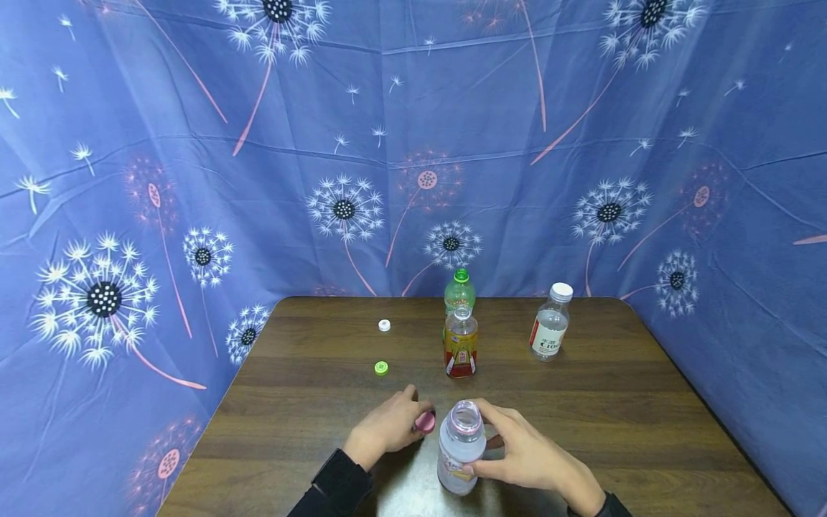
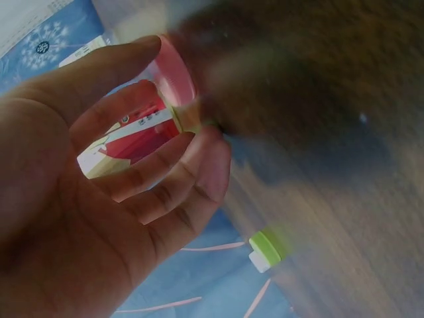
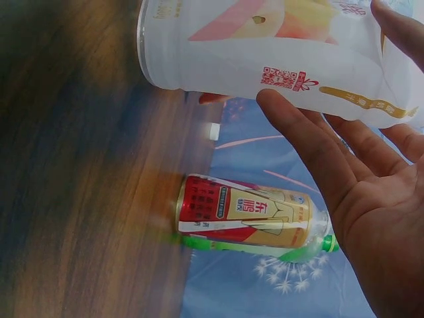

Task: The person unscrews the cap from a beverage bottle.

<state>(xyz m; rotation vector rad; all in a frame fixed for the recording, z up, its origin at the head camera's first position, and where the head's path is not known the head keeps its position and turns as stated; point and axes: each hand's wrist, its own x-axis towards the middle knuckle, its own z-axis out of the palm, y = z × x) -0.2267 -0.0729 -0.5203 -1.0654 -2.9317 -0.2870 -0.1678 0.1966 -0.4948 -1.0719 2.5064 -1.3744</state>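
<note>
A clear bottle with a pale label (image 1: 460,459) stands uncapped near the table's front. My right hand (image 1: 533,449) holds its right side, thumb and fingers around it. The right wrist view shows the bottle (image 3: 265,63) from the side, with a peach-coloured fruit print. Left of the bottle, just over the table, my left hand (image 1: 390,424) pinches a pink bottle cap (image 1: 425,421). In the left wrist view the thumb meets the pink cap's rim (image 2: 175,73), and the other fingers are bent.
A bottle with a yellow and red label (image 1: 461,352) stands before a green bottle (image 1: 459,291). To the right is a white-capped clear bottle (image 1: 549,330). A green cap (image 1: 381,368) and white cap (image 1: 384,325) lie left. A patterned blue cloth (image 1: 517,194) hangs behind.
</note>
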